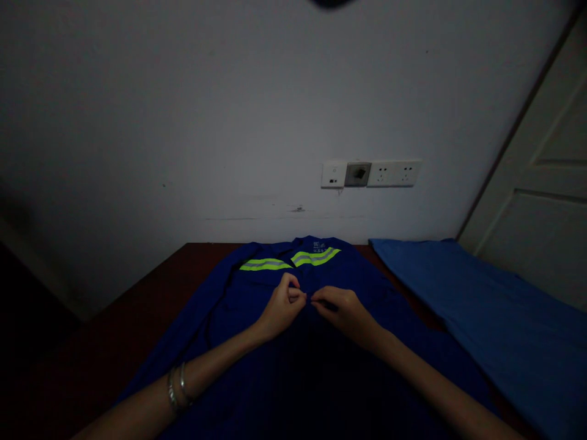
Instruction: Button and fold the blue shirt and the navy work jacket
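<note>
We see the fingertips [303, 296] of the left hand [287, 302] bent inward, the thumb closed against the finger in a small pinch. The right hand [346, 308] makes a similar pinch, with thumb and finger nearly flat against each other, and its tips are just beside those of the left, with a narrow gap between. It is too dark for us to tell whether a bit of cloth or some small thing is held in either pinch. Directly under both hands we find the dark blue shirt [261, 290], spread with its collar toward the wall. Across its chest there are two yellow-green stripes [316, 257], each with a grey band along the middle, and above the right one is a small white print [318, 246]. On the left wrist we notice two silvery bracelets [172, 391]. The shirt lies on a dark red table [169, 275], and to the right of it a lighter blue cloth [486, 305] is laid. Behind, on the pale wall [252, 122], we see a row of white sockets [393, 173] with one dark grey plate [352, 175], and at the far right, a panelled door [550, 208].
</note>
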Tool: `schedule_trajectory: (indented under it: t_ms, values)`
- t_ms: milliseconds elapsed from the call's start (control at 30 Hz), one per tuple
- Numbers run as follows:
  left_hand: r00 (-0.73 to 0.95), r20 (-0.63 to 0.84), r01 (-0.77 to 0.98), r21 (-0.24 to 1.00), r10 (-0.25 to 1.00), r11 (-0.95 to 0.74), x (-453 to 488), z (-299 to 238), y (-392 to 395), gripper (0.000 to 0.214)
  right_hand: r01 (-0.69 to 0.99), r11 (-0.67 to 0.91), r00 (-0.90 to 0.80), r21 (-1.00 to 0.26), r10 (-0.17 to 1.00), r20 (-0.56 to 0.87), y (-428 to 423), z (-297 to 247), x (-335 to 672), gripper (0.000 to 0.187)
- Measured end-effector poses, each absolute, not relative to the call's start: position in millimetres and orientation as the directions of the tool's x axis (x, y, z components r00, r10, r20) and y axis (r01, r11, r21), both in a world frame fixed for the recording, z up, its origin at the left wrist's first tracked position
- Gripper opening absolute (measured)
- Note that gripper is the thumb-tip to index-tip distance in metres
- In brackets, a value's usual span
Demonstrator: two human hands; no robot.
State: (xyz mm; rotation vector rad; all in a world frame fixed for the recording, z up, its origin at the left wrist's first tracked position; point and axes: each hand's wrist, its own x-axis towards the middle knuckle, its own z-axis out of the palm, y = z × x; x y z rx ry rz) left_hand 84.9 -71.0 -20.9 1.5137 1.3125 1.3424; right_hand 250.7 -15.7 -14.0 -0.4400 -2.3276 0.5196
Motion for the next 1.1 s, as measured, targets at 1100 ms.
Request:
schedule_trajectory:
  t_ms: [1100]
  values:
    - [0.362, 0.482, 0.552, 0.579, 0.798, -0.6, 69.5, -5.6, -79.2, 0.038, 0.207, 0.961, -0.68, 0.181, 0.008, 0.733, -15.3, -16.8, 257.7, 0.015]
